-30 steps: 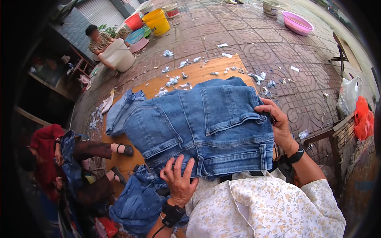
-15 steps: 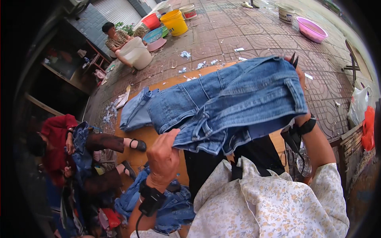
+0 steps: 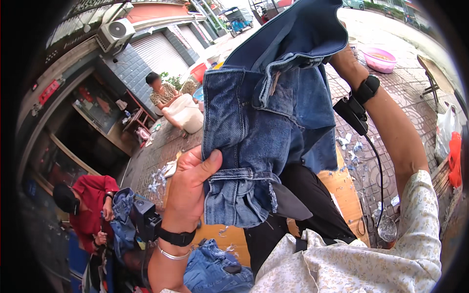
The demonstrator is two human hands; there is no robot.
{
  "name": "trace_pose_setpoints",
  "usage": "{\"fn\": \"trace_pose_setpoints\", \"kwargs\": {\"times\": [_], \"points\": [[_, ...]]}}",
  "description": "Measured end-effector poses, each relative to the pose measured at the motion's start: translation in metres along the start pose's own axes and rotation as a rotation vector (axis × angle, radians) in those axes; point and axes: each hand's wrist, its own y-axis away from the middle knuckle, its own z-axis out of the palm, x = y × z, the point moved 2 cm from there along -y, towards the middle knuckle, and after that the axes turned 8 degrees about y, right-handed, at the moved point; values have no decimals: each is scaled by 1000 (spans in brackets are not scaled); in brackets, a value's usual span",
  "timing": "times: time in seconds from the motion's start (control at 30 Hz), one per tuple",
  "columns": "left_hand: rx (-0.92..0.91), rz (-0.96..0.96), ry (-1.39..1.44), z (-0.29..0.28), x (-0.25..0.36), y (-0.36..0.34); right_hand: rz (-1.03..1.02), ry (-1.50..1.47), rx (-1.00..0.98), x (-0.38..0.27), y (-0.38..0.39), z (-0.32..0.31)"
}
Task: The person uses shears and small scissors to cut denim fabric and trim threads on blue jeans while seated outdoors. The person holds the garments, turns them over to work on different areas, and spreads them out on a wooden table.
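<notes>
I hold a pair of blue denim jeans (image 3: 264,122) up in the air in front of me. My left hand (image 3: 188,190) grips the bunched lower edge of the jeans, thumb pressed on the cloth. My right arm reaches up at the right, and my right hand (image 3: 342,62) is mostly hidden behind the top of the jeans, which hang from it. Both wrists wear black straps, and a cable runs down from the right one.
An orange wooden board (image 3: 342,188) lies below with cloth scraps around it. More denim (image 3: 215,266) is piled at the bottom. A person in red (image 3: 93,195) sits at the left, another person (image 3: 163,93) farther back by a white tub. A pink basin (image 3: 381,59) stands on the paving.
The jeans have gone from lying spread on the board to being lifted high. Both my hands rose with them, and the view has tilted up toward the street.
</notes>
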Motion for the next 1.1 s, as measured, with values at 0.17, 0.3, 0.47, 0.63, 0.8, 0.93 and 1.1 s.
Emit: {"fn": "trace_pose_setpoints", "kwargs": {"times": [0.17, 0.3, 0.47, 0.63, 0.8, 0.93, 1.1], "points": [[46, -58, 112, -16, -43, 8, 249, -347, -159, 50, 0, -12], [-20, -81, 291, -23, -86, 17, 285, -306, -261, 68, 29, 9], [170, -156, 393, -45, -138, 46, 154, 487, -280, 51, 89, 37], [300, -126, 395, -46, -174, 90, 286, 531, -490, 57, 138, 80], [537, -233, 563, -60, -214, 123, 382, 417, -630, 65, 199, 118], [674, -223, 605, -60, -228, 150, 458, 485, -994, 16, 225, 121], [575, -236, 298, -69, -262, 156, 114, 378, -1274, -54, 283, 77]]}}
